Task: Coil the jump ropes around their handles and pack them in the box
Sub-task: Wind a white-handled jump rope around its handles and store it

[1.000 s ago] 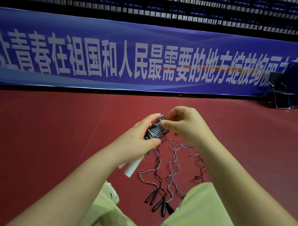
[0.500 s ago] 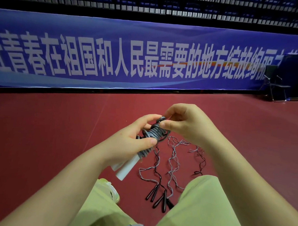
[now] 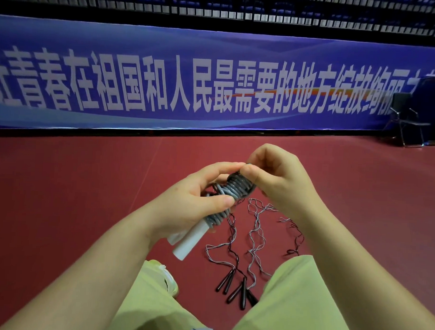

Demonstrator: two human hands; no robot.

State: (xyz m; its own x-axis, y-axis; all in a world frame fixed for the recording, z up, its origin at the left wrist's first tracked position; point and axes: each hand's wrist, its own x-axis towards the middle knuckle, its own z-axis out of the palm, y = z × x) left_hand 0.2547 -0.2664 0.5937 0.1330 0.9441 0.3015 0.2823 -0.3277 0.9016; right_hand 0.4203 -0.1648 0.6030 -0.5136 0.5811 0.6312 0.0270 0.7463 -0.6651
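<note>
One jump rope with white handles (image 3: 189, 239) was in the person's hands, its grey cord (image 3: 231, 190) wound in close turns around the two handles, which lay side by side and pointed down toward the left knee. The left hand (image 3: 195, 196) gripped the bundle, thumb pressed across the coils and fingers curled behind them. The right hand (image 3: 272, 181) pinched the top end of the coil between thumb and bent fingers, its fingertips touching those of the left hand. On the red floor (image 3: 74, 197), between the person's knees, lay the loose jump ropes (image 3: 256, 230) with thin, kinked cords, some black and some pale. Their black handles (image 3: 234, 287) were gathered near the right knee; five could be counted, a pair lying together and three more just beside them, with any others hidden behind the leg. How many ropes these made could not be told. No container showed in the view. One yellow-green shoe (image 3: 167, 274) rested on the floor by the left leg. One dark folding chair (image 3: 408, 117) stood at the floor's far right edge, against a long blue banner (image 3: 165, 84) with white characters.
</note>
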